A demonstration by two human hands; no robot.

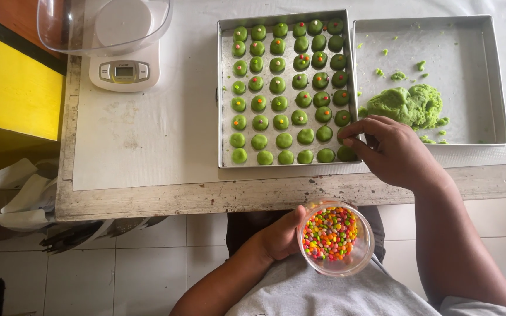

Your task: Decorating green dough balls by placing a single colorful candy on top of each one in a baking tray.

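Note:
My left hand point(279, 234) holds a small clear bowl point(361, 257) of many-coloured candy bits over my lap. My right hand point(390, 149) reaches across the table edge, fingertips pinched together at the near right corner of a metal baking tray point(225, 93). That tray carries rows of small green dough balls point(284, 140); those in the far rows bear a coloured candy on top, the near rows are bare. Whether a candy sits between my fingertips cannot be told.
A second metal tray point(499, 76) to the right holds a lump of green dough point(408, 105) and crumbs. A white kitchen scale point(124, 70) with a clear bowl stands at the back left. A yellow surface point(13, 88) and white bags point(21, 196) lie left of the table.

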